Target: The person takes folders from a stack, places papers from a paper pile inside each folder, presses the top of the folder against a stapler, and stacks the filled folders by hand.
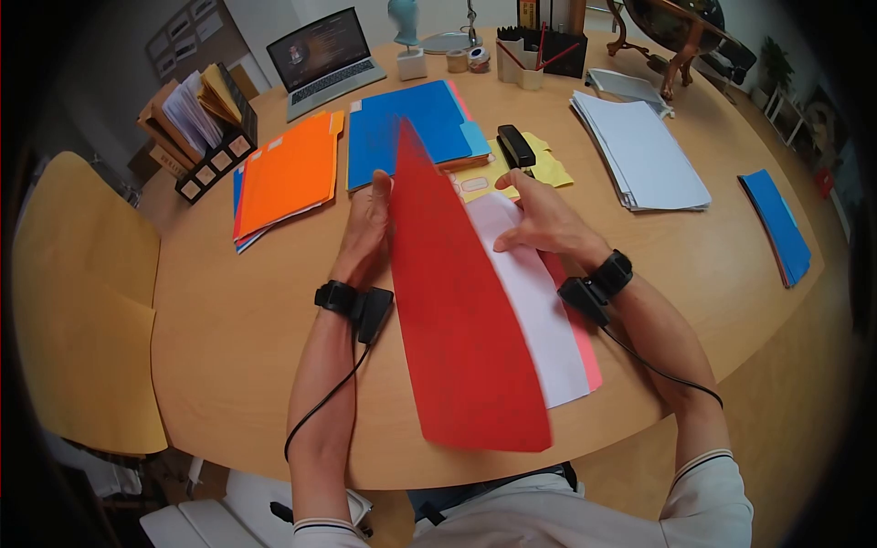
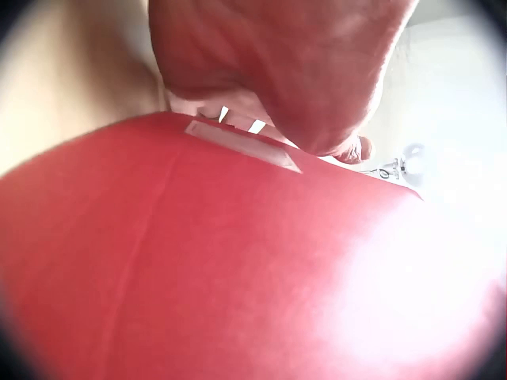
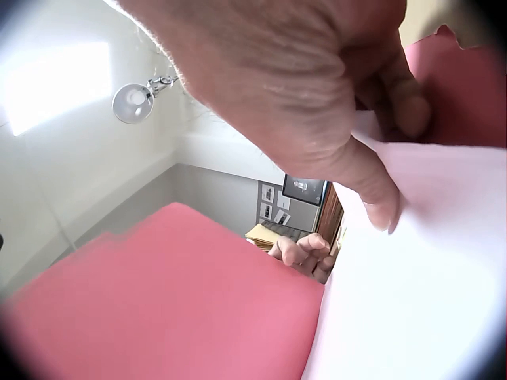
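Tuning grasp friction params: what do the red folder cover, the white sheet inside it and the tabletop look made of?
Red folder cover: thin card stock, matte, probably paper; it holds a gentle curve where the left hand lifts it.
White sheet: plain paper, matte, lying flat under the right hand.
Tabletop: wood or wood-look laminate, smooth with a light sheen.

The raised red folder cover (image 1: 457, 310) stands as a wall between the two hands, blocking any straight pass from one side to the other. Left of it the desk (image 1: 237, 320) lies bare up to the orange folders (image 1: 288, 173). Ahead, the blue folders (image 1: 411, 128) and black stapler (image 1: 516, 146) crowd the way; bare wood lies open to the right before the white paper stack (image 1: 644, 151).
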The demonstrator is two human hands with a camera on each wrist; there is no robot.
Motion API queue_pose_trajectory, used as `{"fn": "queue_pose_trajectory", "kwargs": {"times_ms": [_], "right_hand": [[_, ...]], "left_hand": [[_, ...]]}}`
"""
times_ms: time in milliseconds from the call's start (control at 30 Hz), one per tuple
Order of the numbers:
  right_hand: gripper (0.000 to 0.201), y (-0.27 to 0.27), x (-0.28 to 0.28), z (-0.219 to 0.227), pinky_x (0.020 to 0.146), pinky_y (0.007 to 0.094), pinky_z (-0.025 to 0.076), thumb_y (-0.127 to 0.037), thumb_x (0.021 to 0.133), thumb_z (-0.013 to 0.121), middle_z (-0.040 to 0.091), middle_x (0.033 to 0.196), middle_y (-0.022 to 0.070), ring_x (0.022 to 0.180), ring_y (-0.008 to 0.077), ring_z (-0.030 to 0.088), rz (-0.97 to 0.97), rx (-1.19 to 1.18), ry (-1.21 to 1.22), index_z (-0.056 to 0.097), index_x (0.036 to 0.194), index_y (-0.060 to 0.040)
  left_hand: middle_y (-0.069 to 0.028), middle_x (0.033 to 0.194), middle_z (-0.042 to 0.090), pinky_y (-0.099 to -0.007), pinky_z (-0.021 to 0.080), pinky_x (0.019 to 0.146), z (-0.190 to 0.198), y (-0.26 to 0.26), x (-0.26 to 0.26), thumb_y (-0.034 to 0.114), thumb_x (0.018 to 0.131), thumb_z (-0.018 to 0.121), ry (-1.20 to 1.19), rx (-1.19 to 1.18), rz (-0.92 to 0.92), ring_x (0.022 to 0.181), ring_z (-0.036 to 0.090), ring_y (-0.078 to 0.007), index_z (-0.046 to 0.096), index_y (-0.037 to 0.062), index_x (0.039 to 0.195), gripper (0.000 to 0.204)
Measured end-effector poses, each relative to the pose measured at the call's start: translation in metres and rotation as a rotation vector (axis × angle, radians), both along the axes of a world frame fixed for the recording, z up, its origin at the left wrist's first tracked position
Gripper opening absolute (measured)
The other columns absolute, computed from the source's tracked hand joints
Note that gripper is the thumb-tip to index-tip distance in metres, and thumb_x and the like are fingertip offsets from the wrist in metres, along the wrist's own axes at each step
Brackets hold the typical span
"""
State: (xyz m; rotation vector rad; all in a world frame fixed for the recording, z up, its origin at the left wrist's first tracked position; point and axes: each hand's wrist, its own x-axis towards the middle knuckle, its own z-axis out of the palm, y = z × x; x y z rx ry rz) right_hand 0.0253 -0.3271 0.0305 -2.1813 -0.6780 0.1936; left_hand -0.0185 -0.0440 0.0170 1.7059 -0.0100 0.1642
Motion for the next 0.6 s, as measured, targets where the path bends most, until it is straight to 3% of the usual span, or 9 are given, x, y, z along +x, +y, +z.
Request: {"fn": "queue_pose_trajectory", "kwargs": {"times_ms": [33,67,100,133,200,233,300,400,600], "right_hand": [[0.075,-0.001,0.001,-0.001,0.096,0.0388,0.049,-0.021,0.069,0.091,0.064,0.118,0.0164,0.111,0.031,0.062,0.007,-0.041,-0.009,0.052,0.129,0.0],[0.075,-0.001,0.005,-0.007,0.096,0.0388,0.049,-0.021,0.069,0.091,0.064,0.118,0.0164,0.111,0.031,0.062,0.005,-0.04,-0.009,0.052,0.129,0.0],[0.068,-0.002,0.009,-0.013,0.093,0.0418,0.05,-0.023,0.074,0.086,0.065,0.113,0.0224,0.109,0.0351,0.064,0.034,0.062,-0.036,0.051,0.126,0.0025],[0.062,-0.003,0.013,-0.019,0.091,0.0448,0.051,-0.025,0.079,0.081,0.066,0.108,0.0283,0.108,0.0391,0.065,0.062,0.164,-0.063,0.051,0.124,0.0049],[0.057,-0.003,0.016,-0.025,0.088,0.0449,0.051,-0.029,0.083,0.078,0.066,0.104,0.028,0.103,0.0397,0.065,0.094,0.195,-0.18,0.052,0.12,0.0058],[0.054,-0.002,0.017,-0.026,0.085,0.0451,0.051,-0.032,0.086,0.074,0.067,0.099,0.0276,0.099,0.0402,0.066,0.126,0.226,-0.297,0.052,0.117,0.0067],[0.053,-0.001,0.018,-0.025,0.082,0.0441,0.05,-0.033,0.086,0.075,0.067,0.096,0.026,0.093,0.0392,0.066,0.067,0.163,-0.195,0.052,0.113,0.0066],[0.052,-0.002,0.016,-0.023,0.076,0.0422,0.049,-0.035,0.085,0.076,0.066,0.091,0.0233,0.085,0.0356,0.064,0.021,0.118,-0.114,0.053,0.106,0.0063],[0.051,-0.003,0.01,-0.015,0.071,0.0371,0.049,-0.032,0.083,0.079,0.067,0.088,0.018,0.078,0.0237,0.062,0.019,0.173,0.006,0.056,0.107,0.0061]], "left_hand": [[-0.0044,0.08,0.061,-0.0241,0.046,0.071,0.002,0.002,0.001,0.041,0.102,0.056,0.0,0.001,-0.002,0.074,0.054,-0.0115,0.056,0.0072,0.076,0.043],[-0.0028,0.078,0.06,-0.025,0.047,0.072,0.005,0.008,0.004,0.039,0.095,0.067,0.016,0.194,-0.09,0.073,0.055,-0.0109,0.059,0.0054,0.083,0.037],[-0.0011,0.077,0.06,-0.0258,0.048,0.073,0.01,0.009,0.004,0.037,0.088,0.077,0.031,0.387,-0.178,0.071,0.056,-0.0104,0.063,0.0036,0.09,0.036],[-0.0011,0.077,0.06,-0.0258,0.048,0.073,0.013,0.007,0.002,0.037,0.088,0.077,0.031,0.389,-0.179,0.071,0.056,-0.0104,0.063,0.0036,0.09,0.036],[-0.0047,0.081,0.061,-0.0324,0.046,0.07,0.017,0.002,-0.003,0.041,0.066,0.095,0.041,0.569,-0.185,0.078,0.057,-0.0174,0.062,0.0058,0.087,0.052],[-0.0047,0.081,0.061,-0.0324,0.046,0.07,0.017,0.001,-0.004,0.041,0.066,0.095,0.041,0.57,-0.185,0.078,0.057,-0.0174,0.062,0.0058,0.087,0.052],[-0.009,0.087,0.064,-0.0357,0.051,0.075,0.02,-0.001,-0.005,0.037,0.06,0.096,-0.117,0.934,-0.133,0.084,0.062,-0.0221,0.065,0.0016,0.095,0.059],[-0.0142,0.093,0.065,-0.0423,0.049,0.078,0.028,-0.009,-0.007,0.041,0.058,0.096,0.036,0.982,-0.128,0.095,0.06,-0.0315,0.065,0.003,0.091,0.059],[-0.0112,0.092,0.062,-0.038,0.049,0.077,0.019,-0.005,-0.007,0.035,0.06,0.096,-0.012,0.938,-0.158,0.09,0.06,-0.0274,0.061,0.0043,0.09,0.055]]}}
